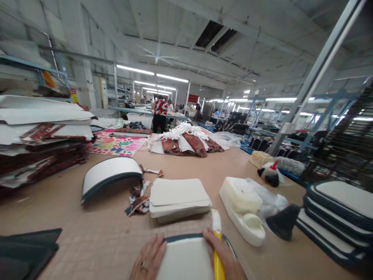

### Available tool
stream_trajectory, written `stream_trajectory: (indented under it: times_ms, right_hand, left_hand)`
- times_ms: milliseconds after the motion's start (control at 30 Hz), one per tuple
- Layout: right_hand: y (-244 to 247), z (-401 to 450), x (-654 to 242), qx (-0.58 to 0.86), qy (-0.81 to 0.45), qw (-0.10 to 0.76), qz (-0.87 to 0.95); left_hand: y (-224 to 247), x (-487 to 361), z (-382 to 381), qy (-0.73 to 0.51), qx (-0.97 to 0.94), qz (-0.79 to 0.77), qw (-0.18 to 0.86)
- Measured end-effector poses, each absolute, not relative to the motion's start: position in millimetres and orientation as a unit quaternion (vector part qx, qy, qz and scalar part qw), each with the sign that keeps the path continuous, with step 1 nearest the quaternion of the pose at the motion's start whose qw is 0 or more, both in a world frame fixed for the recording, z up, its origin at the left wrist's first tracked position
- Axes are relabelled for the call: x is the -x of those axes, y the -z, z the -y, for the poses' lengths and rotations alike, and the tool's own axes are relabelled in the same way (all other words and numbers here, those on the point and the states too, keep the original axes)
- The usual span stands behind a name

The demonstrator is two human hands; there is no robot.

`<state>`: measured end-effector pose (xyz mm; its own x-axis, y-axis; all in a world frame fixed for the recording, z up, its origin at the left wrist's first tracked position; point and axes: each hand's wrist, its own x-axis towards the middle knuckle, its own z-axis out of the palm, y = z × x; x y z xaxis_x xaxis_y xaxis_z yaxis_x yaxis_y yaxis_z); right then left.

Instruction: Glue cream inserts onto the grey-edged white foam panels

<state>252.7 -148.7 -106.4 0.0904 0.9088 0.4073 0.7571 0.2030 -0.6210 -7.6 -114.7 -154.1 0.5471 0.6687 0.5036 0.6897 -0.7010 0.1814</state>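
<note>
A white panel (pixel 186 256) with a dark fabric border lies on the table at the near edge of the view. Along its left side rests my left hand (pixel 148 256), fingers stretched out and wearing a ring. My right hand (pixel 225 252) is at the panel's right side and grips a brush (pixel 218 254) with a yellow handle and whitish bristles that point away from me. Just beyond the panel sits a stack of cream boards (pixel 179 192) with rounded corners. To the right stands a cut-open whitish plastic container (pixel 243 204).
A curved white panel (pixel 112 173) and fabric scraps (pixel 140 200) lie left of the boards. Dark-edged panels (pixel 344 210) are piled right, dark fabric pieces (pixel 29 249) lie near left, and a tall stack (pixel 40 136) stands behind. A person (pixel 160 111) stands farther back.
</note>
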Motion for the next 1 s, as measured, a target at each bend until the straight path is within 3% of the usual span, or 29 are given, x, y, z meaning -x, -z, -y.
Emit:
stream_trajectory:
  times_ms: [167, 400, 567, 800, 1000]
  right_hand:
    - [83, 153, -247, 0.599, -0.095, 0.421, 0.675]
    - [21, 161, -242, 0.580, -0.036, 0.510, 0.634]
    - [-30, 167, -251, 0.619, -0.073, 0.502, 0.600]
    - [-66, 137, -222, 0.533, -0.254, 0.582, 0.559]
    - [-54, 91, -171, 0.517, -0.272, 0.541, 0.606]
  left_hand:
    - [145, 13, 115, 0.312, 0.891, 0.329, -0.004]
    - [56, 47, 129, 0.312, 0.873, 0.368, -0.073]
    - [30, 108, 116, 0.346, 0.817, 0.451, -0.102]
    - [8, 192, 15, 0.356, 0.725, 0.583, -0.090]
    - [-5, 231, -93, 0.323, 0.674, 0.662, -0.061]
